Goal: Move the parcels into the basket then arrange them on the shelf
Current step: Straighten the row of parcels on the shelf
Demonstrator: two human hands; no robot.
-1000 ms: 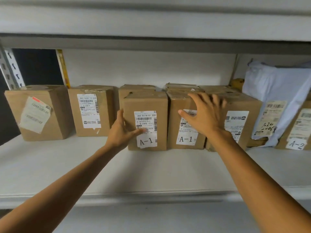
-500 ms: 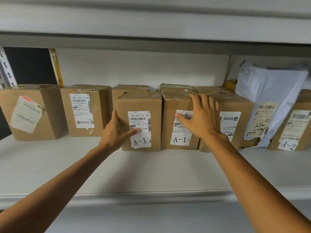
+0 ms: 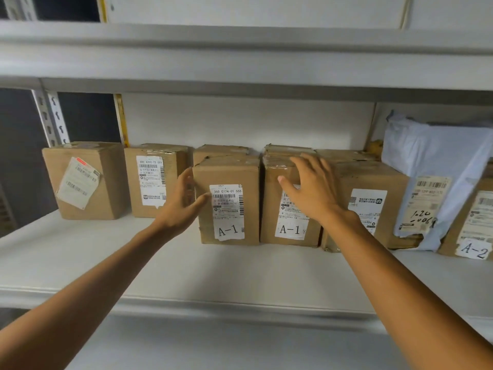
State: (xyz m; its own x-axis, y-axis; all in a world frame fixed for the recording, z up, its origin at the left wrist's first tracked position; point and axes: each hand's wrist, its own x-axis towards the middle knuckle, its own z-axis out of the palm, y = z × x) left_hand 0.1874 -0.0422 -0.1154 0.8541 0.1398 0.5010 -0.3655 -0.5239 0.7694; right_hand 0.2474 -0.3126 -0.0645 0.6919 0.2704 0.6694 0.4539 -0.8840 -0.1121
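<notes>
The left A-1 parcel point(image 3: 229, 172) and the right A-1 parcel point(image 3: 272, 209) stand side by side mid-shelf point(image 3: 240, 271), back from its front edge. With both arms outstretched, the left hand point(image 3: 181, 206) cups the first one's left front corner, fingers nearly straight. The right hand point(image 3: 314, 193) lies spread and loose against the other's upper front, gripping nothing.
</notes>
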